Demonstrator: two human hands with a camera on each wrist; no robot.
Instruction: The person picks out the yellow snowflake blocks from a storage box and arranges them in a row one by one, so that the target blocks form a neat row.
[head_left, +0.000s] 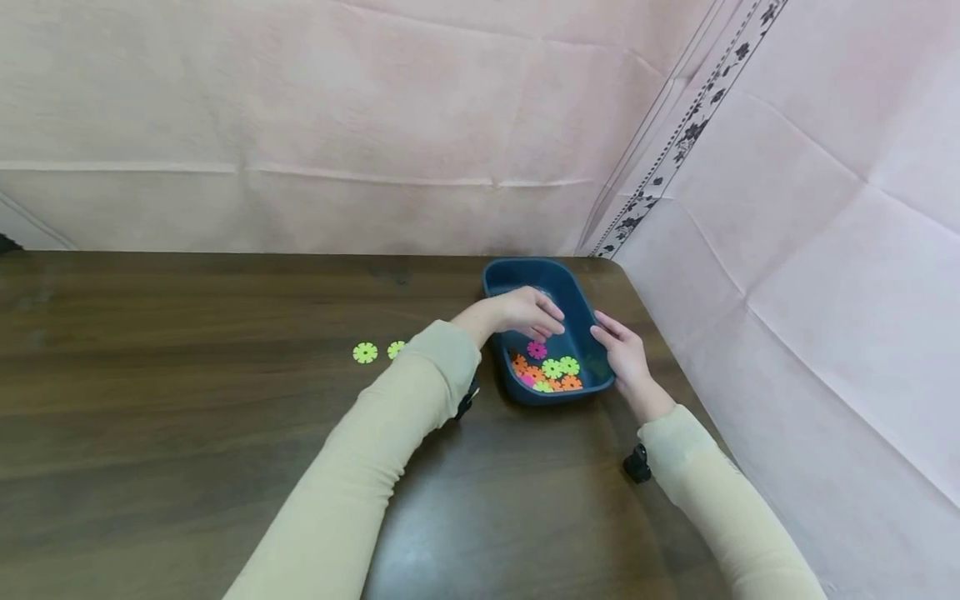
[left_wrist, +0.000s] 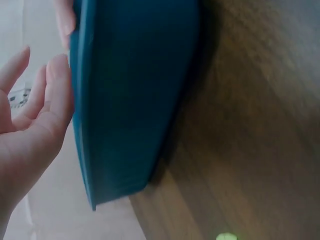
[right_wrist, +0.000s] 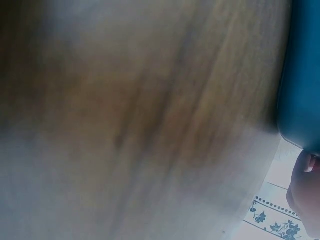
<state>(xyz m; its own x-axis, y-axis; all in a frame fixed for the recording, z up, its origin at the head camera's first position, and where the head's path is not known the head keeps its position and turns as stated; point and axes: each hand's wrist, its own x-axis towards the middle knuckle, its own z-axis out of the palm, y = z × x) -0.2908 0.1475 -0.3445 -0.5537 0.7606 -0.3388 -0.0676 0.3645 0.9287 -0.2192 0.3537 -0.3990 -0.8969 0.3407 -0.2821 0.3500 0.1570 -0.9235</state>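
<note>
A dark blue bin [head_left: 525, 397] holds flower-shaped pieces in pink [head_left: 536, 350], green [head_left: 569, 366] and orange [head_left: 571, 382], gathered at its near end. My left hand [head_left: 528, 312] hangs over the bin's opening with bent, relaxed fingers; the left wrist view shows this hand [left_wrist: 37, 115] beside the bin's rim, nothing visible between its fingers. On the right side, my right hand [head_left: 626, 354] grips the bin's rim. The right wrist view catches only part of that hand [right_wrist: 306, 192] at the bin's corner [right_wrist: 302, 80].
Two green flower pieces lie on the brown table, one in full view [head_left: 365, 352] and one [head_left: 396, 349] partly behind my left sleeve [head_left: 390, 425]. A pale cloth wall stands behind the table [head_left: 187, 417], another along its right edge.
</note>
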